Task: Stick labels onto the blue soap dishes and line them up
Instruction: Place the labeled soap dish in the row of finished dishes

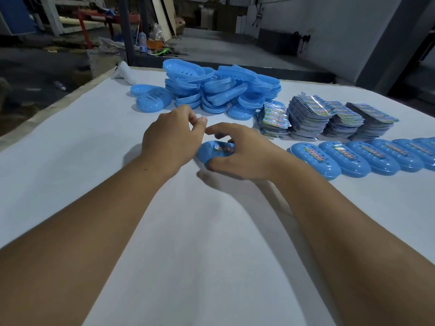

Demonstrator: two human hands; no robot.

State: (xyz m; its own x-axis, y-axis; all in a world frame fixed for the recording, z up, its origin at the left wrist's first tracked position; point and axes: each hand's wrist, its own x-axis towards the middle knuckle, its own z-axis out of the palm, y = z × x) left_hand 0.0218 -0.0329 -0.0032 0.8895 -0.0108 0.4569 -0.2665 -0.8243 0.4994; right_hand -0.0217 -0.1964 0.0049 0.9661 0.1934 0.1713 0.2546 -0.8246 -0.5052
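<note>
Blue soap dish [209, 153] lies upside down near mid-desk, a colourful label [224, 148] on its slotted top. Right hand [240, 152] has its grip on the dish: thumb curled along the near edge, fingers arched over the far side and the label. Left hand [173, 137] sits just beside the dish's left end, thumb and fingertips pinched narrow together; whether anything is between them, cannot tell.

Right of the hands, a row of labelled dishes [353, 158] runs edge to edge toward the frame's right border; a gap of bare cloth separates the held dish from the row's nearest end. Behind the row, stacks of label packs [329, 118] stand side by side. Far centre, a loose heap of unlabelled dishes [221, 90], with two loose dishes [150, 97] off its left side. A white object [123, 70] lies by the far left corner.

White-covered desk [94, 161]: wide bare stretch on the near and left sides; left edge runs diagonally, floor below it.
</note>
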